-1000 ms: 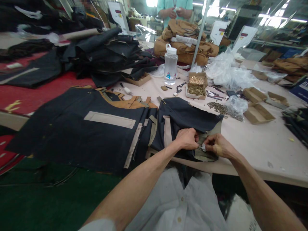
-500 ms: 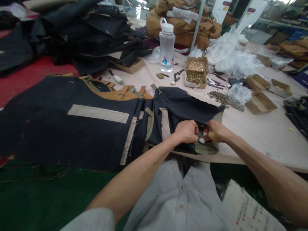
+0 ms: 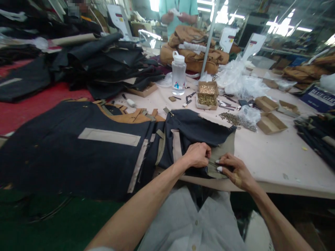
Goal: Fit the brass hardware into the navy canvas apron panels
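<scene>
- The dark cloth piece lies flat-bellied and rumpled at the near edge of the tabletop, its longer run going roughly crosswise, the far edge slanting nearer toward the right.
- Most of its dark face spreads forward and to the left of the hands; the olive side shows at the right end, under and between them.
- The left hand is the nearer to the dark face, at the border where dark meets olive; its fingers are curled in and appear to pinch the fold there.
- The right hand sits just beyond, over the olive side, thumb and forefinger slightly parted, tips covered in white and pointing left at the other hand; it seems to grip nothing.
- A narrow gap of olive cloth separates the two hands.
- Left of the piece, a larger dark panel lies beside it.
</scene>
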Action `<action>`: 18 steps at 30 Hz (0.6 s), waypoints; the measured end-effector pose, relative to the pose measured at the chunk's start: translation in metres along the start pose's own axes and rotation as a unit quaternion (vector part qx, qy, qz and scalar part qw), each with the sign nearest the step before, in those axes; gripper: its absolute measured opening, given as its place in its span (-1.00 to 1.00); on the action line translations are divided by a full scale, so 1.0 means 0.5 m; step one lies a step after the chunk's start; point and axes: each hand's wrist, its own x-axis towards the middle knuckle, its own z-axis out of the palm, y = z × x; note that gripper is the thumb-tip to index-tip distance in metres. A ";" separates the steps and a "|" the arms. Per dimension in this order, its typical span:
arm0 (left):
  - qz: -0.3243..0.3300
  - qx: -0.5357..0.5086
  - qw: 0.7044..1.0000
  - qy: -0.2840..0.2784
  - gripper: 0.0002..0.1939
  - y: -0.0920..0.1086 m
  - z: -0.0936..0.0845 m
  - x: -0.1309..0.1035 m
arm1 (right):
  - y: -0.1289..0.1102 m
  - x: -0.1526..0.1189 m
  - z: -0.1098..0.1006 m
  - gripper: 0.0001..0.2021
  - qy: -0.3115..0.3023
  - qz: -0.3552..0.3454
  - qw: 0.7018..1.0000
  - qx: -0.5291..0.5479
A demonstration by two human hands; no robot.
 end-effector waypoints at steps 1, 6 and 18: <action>-0.007 0.000 1.000 -0.006 -0.83 0.000 -0.003 0.003 | 0.009 0.004 -0.010 -0.77 -0.013 0.004 1.000 0.024; -0.016 -0.018 1.000 -0.006 -0.83 -0.012 -0.012 0.013 | 0.132 0.099 -0.121 -0.66 0.107 0.111 0.988 0.008; -0.018 -0.042 0.999 0.021 -0.82 -0.026 0.000 0.015 | 0.301 0.303 -0.222 -0.70 0.203 0.316 0.884 -0.279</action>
